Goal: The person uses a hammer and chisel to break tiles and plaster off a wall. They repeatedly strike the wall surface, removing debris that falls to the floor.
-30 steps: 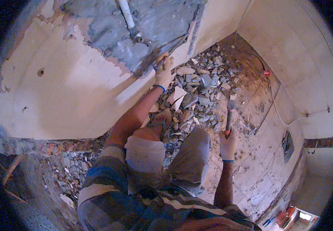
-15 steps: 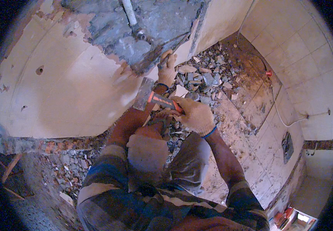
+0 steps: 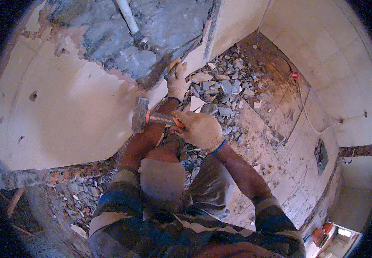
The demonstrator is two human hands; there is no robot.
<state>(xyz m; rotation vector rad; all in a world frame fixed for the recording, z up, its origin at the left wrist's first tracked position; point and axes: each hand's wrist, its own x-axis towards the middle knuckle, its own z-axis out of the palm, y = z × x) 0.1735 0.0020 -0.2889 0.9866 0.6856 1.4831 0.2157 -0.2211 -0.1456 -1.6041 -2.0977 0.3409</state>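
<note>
My right hand [image 3: 202,130], in a pale knit glove with a blue cuff, is closed round the handle of a sledge hammer [image 3: 139,115]. The hammer has a block-shaped grey head and an orange-and-black grip. It is raised over my left forearm, its head in front of the tiled wall. My left hand [image 3: 176,81], gloved too, is closed near the lower edge of the broken-out patch of wall [image 3: 147,64]. What its fingers grip is hidden from here.
Broken tile and mortar rubble [image 3: 224,88] lies piled beyond my hands along the wall foot. A grey pipe [image 3: 127,16] with a metal fitting comes down the bared wall. A pale hose [image 3: 308,118] runs along the right-hand wall. More rubble [image 3: 80,198] lies at lower left.
The hammer and my right hand have moved left, and the hammer head stands more upright. My left hand stays by the wall edge. The whole view has shifted a little.
</note>
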